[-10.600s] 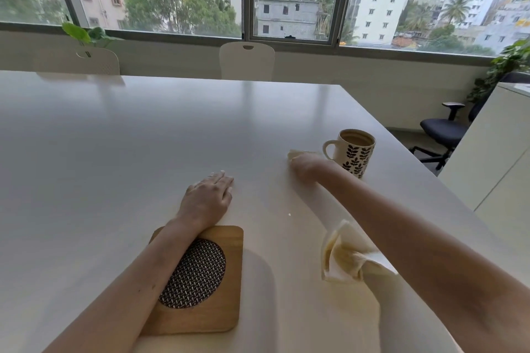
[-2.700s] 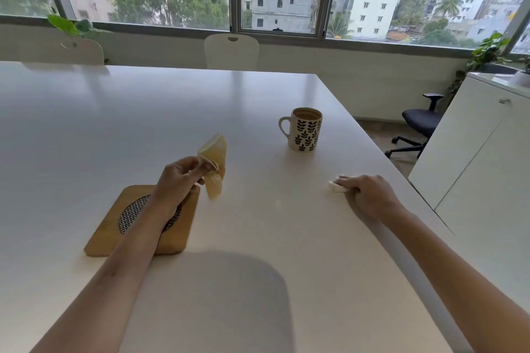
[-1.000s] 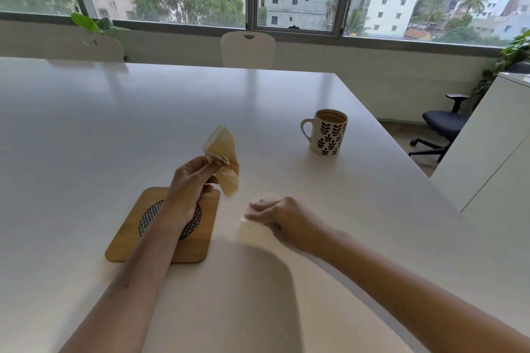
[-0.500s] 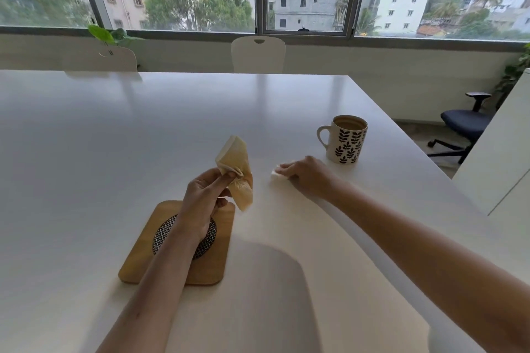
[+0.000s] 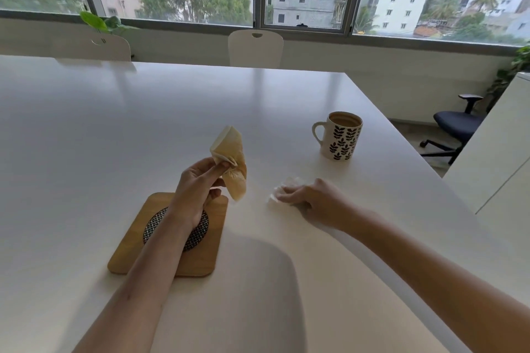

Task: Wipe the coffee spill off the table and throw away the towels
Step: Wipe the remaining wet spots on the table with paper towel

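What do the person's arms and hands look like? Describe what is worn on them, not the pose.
Both arms are bare along all of their visible length: no sleeves show in this view. The left hand and right hand wear no gloves. No watch, bracelet or band shows on either wrist, and no ring can be made out, though the right hand is blurred. No markings show on either forearm.

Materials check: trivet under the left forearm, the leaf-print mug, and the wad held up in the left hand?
Trivet: looks like light wood, matte, visible grain tone, with a woven black-and-white round inset, fibre unclear.
Mug: likely glazed ceramic, cream with black leaf print, slight sheen.
Wad: soft paper towel, creased and folded, stained tan, probably coffee.
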Demonstrator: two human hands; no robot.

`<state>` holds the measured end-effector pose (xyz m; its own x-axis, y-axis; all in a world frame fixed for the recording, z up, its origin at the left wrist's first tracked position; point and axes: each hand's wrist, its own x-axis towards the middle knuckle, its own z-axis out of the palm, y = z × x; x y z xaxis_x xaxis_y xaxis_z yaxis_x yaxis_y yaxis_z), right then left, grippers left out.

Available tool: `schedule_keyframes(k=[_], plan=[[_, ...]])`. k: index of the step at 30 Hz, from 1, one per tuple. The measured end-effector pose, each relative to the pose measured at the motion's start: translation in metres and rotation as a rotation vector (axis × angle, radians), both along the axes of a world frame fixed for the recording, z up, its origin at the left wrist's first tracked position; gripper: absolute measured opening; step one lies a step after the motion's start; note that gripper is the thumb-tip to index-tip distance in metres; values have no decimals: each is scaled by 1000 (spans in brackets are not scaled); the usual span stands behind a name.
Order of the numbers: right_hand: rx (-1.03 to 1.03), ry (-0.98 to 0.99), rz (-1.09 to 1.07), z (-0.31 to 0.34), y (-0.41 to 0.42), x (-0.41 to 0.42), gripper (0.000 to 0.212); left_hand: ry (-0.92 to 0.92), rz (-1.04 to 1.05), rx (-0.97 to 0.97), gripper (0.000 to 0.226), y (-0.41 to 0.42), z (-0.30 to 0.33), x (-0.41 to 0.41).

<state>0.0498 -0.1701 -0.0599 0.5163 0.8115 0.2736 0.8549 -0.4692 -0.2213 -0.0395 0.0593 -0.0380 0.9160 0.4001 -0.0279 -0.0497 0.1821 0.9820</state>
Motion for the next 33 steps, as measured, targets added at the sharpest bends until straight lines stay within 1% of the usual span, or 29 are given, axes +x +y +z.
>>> schedule_keyframes(k=[3,5,8,11,13,17,20,23,26,28,30,33], plan=[[7,169,130,-1,-9,-49,63,3,-12,5,5,0,0,-1],[17,205,226,-7,-18,-77,71,4,-20,10,5,-1,0,-2],[66,260,284,-13,-45,-100,75,10,-17,17,5,-1,1,-3],[83,245,244,-7,-80,-105,76,2,-20,26,5,-2,1,-5],[108,205,180,-6,-102,-103,71,0,-26,33,5,-2,1,-6],[135,148,-21,-6,-138,-73,51,3,-25,35,5,-2,1,-6],[103,58,-205,-1,-155,-34,49,3,-25,43,5,-3,1,-5],[111,-9,-335,2,-148,3,36,1,-22,42,5,-2,1,-4],[100,22,-448,4,-122,24,33,-4,-10,31,6,-1,0,-3],[109,39,-453,6,-101,24,33,-4,-10,26,6,-1,0,-2],[131,43,-412,5,-80,15,31,-1,-13,28,5,-1,-1,-2],[164,30,-248,0,-50,-6,34,8,-9,26,4,-1,-1,-1]])
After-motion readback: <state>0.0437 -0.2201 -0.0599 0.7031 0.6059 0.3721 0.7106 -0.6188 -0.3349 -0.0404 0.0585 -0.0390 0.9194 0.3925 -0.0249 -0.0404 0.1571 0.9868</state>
